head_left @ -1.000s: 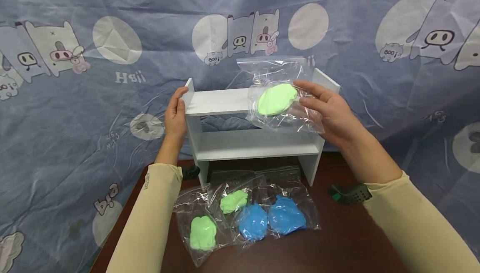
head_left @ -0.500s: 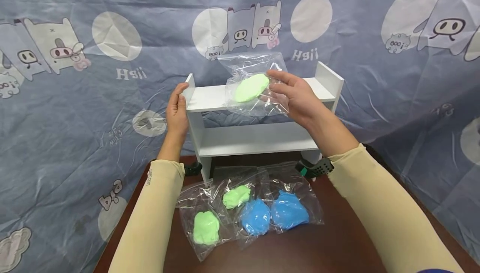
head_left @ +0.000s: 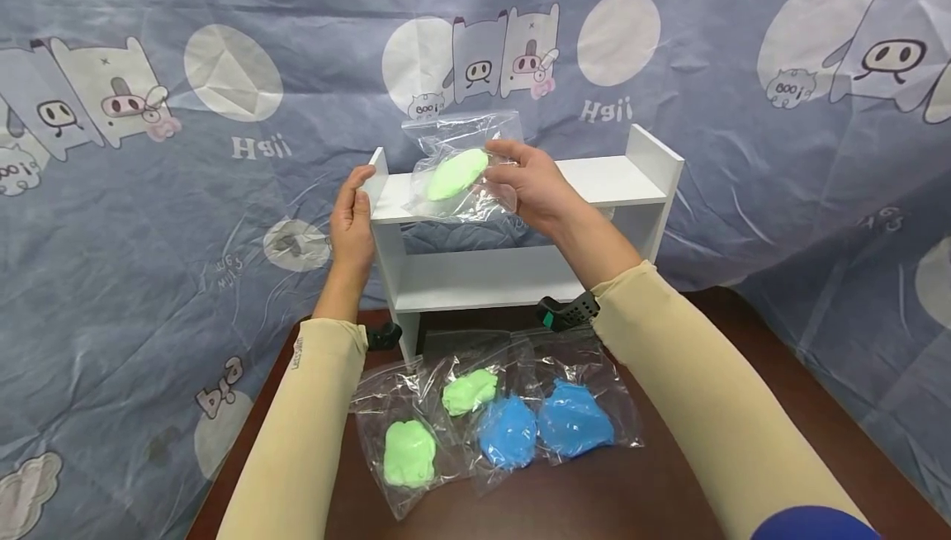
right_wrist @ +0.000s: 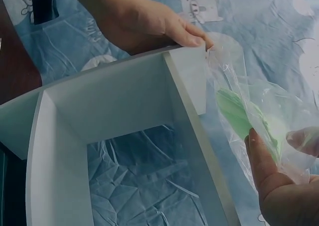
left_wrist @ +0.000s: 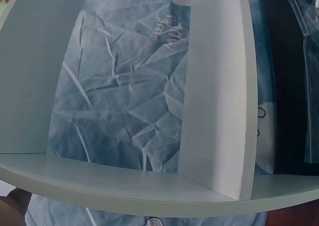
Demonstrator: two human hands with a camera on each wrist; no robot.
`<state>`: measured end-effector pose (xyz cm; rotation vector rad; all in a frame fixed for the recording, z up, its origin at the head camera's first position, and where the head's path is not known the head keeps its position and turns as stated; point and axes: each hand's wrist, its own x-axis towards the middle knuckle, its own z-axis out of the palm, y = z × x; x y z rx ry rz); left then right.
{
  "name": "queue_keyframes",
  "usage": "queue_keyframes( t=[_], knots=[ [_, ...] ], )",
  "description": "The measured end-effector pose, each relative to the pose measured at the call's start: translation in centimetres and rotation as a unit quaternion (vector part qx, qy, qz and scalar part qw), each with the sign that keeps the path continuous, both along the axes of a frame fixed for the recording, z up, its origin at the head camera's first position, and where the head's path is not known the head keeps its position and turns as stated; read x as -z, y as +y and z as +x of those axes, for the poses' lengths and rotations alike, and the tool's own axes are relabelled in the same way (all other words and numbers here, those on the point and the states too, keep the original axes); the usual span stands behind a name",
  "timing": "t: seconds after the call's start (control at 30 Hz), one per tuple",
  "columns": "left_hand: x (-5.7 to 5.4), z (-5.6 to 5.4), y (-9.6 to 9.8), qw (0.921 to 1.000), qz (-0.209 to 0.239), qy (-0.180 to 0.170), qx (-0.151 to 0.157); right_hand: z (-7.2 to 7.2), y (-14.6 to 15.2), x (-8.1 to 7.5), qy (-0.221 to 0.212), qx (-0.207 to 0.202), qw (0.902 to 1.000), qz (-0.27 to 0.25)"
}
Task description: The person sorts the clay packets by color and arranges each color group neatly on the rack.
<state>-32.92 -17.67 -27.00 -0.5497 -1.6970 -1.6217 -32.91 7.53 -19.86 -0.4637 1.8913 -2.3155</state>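
My right hand [head_left: 538, 193] pinches a clear zip bag [head_left: 464, 131] with a flat lump of light green clay-like stuff [head_left: 457, 174] inside. It holds the bag above the left part of the top board of a small white shelf [head_left: 486, 276]. In the right wrist view the thumb and fingers of that hand [right_wrist: 286, 193] lie on either side of the bag. My left hand [head_left: 352, 222] grips the shelf's left side panel near its top; the right wrist view shows the thumb along the panel.
In front of the shelf, on the dark brown table [head_left: 594, 499], lie several overlapping clear bags, with green lumps [head_left: 409, 453] and blue lumps [head_left: 508, 433]. A blue patterned cloth [head_left: 312, 69] hangs behind. A round blue object [head_left: 813, 525] shows at the bottom right edge.
My right hand has carried the bag with the green lump leftward, from the shelf's right end toward its left end. My left hand has stayed on the side panel.
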Motion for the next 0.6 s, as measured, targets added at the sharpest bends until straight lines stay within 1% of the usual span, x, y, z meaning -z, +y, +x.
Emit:
queue_keyframes(
  t=[0.17, 0.33, 0.4, 0.57, 0.6],
  knots=[
    [0.2, 0.0, 0.0, 1.0000, 0.001, 0.006, -0.002, -0.8, -1.2, 0.0, -0.002, 0.004, 1.0000, 0.002],
    [0.3, -0.1, -0.1, 1.0000, 0.003, 0.003, 0.003, -1.6, -2.2, 0.1, -0.005, 0.010, 0.9997, 0.023],
    [0.6, -0.6, -0.2, 1.0000, 0.005, 0.006, 0.005, -1.9, -2.5, 0.1, -0.004, 0.011, 0.9994, 0.032],
    [1.5, -2.6, -0.8, 0.9997, 0.012, 0.021, 0.004, -2.5, -3.2, 0.3, -0.007, 0.009, 0.9986, 0.051],
    [1.6, -2.8, -0.9, 0.9997, 0.012, 0.022, 0.003, -2.7, -3.3, 0.3, -0.006, 0.008, 0.9985, 0.055]
  ],
)
